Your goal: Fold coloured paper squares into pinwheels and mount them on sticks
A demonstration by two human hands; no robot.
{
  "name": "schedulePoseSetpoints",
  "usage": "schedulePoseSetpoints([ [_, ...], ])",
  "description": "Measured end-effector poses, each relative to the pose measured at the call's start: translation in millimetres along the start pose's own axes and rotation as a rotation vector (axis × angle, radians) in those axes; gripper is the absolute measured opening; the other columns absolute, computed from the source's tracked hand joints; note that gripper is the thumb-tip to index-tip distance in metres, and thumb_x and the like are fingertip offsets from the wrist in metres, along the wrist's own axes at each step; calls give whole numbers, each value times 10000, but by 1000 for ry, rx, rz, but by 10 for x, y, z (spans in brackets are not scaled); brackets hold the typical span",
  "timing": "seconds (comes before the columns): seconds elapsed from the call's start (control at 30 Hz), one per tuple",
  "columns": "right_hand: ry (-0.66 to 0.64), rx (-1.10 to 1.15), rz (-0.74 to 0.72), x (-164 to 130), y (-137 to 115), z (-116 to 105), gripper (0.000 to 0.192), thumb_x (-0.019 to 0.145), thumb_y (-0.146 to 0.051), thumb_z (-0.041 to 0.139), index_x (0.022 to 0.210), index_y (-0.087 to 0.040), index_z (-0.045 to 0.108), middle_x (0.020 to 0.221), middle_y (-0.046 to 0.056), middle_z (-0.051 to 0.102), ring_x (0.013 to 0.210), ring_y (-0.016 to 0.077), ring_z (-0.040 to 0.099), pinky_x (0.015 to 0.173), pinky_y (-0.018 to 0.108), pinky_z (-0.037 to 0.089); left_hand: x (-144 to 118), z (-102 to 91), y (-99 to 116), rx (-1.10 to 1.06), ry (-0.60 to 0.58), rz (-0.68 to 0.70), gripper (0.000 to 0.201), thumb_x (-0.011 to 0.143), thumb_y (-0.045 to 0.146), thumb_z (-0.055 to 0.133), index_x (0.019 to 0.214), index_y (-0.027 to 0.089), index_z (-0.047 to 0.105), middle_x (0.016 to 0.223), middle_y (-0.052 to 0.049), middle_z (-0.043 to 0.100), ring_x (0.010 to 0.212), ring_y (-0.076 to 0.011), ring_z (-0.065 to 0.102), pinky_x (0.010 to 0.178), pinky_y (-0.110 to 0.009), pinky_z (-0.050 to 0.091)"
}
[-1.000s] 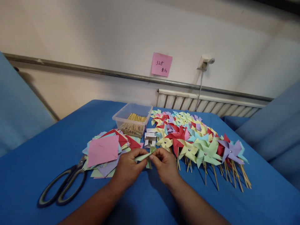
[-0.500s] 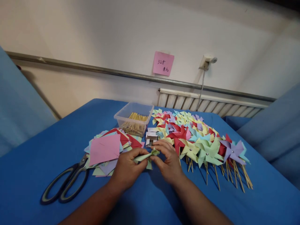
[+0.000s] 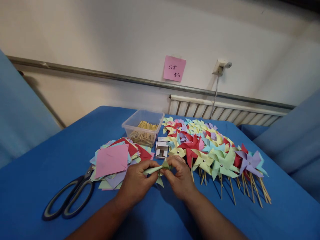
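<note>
Between my two hands is a pale green paper pinwheel (image 3: 153, 169), its blades partly folded in toward the middle. My left hand (image 3: 140, 176) pinches its left side between thumb and fingers. The fingers of my right hand (image 3: 178, 175) close on the folded tips at its right. One green corner points down below the fingers; the pinwheel's centre is mostly hidden by my fingertips. Just beyond the hands stands a small open white box (image 3: 162, 150). Left of my left hand lies a pile of coloured paper squares (image 3: 112, 161), a pink one on top.
Large dark-handled scissors (image 3: 68, 196) lie left of the paper pile. A clear plastic tub (image 3: 142, 128) of thin wooden sticks stands behind. Many finished pinwheels on sticks (image 3: 222, 163) cover the right side of the blue cloth (image 3: 100, 220). A wall with a rail (image 3: 120, 76) bounds the back.
My right fingers have curled in closer over the green paper, and its lower corner now shows more below the hands. The other things stay where they were.
</note>
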State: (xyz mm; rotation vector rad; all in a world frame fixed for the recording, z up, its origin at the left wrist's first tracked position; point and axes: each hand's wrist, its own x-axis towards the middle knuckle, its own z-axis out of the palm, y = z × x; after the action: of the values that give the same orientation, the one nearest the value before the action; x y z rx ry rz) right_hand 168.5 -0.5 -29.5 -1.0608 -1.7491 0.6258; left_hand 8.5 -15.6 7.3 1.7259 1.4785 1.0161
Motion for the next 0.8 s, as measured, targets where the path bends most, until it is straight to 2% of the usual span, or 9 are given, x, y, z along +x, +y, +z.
schedulePoseSetpoints([
  [0.33, 27, 21, 41, -21, -10, 8, 61, 832, -210, 626, 771, -208, 631, 850, 15, 665, 856, 182, 579, 809, 320, 397, -1, 4, -6, -32, -13, -25, 146, 730, 232, 607, 806, 205, 729, 748, 12, 727, 700, -165, 640, 669, -251, 469],
  [0.47, 36, 70, 114, -30, -25, 24, 59, 817, -250, 635, 785, -201, 643, 822, 15, 649, 822, 181, 567, 771, 304, 399, 9, -4, 4, -81, -31, -59, 140, 735, 253, 616, 800, 183, 717, 739, 0, 709, 706, -167, 613, 663, -251, 455],
  [0.6, 35, 291, 278, -31, -23, 66, 107, 778, -297, 668, 762, -196, 636, 687, -25, 599, 677, 147, 526, 665, 263, 403, 21, -9, 21, -146, -66, -102, 149, 738, 299, 631, 767, 164, 688, 688, -2, 654, 666, -159, 565, 627, -255, 432],
  [0.7, 3, 544, 351, -26, 24, 105, 168, 757, -343, 695, 749, -189, 628, 693, -25, 621, 662, 138, 532, 664, 257, 422, 28, 3, 10, -206, -78, -145, 183, 716, 324, 658, 788, 157, 665, 671, 7, 607, 627, -147, 530, 590, -254, 415],
  [0.8, -16, 679, 411, -30, 79, 136, 222, 733, -388, 728, 756, -185, 641, 698, -18, 646, 643, 135, 547, 659, 256, 432, 38, 23, -35, -234, -83, -179, 230, 700, 334, 675, 841, 154, 653, 679, 7, 592, 615, -148, 526, 571, -256, 407],
])
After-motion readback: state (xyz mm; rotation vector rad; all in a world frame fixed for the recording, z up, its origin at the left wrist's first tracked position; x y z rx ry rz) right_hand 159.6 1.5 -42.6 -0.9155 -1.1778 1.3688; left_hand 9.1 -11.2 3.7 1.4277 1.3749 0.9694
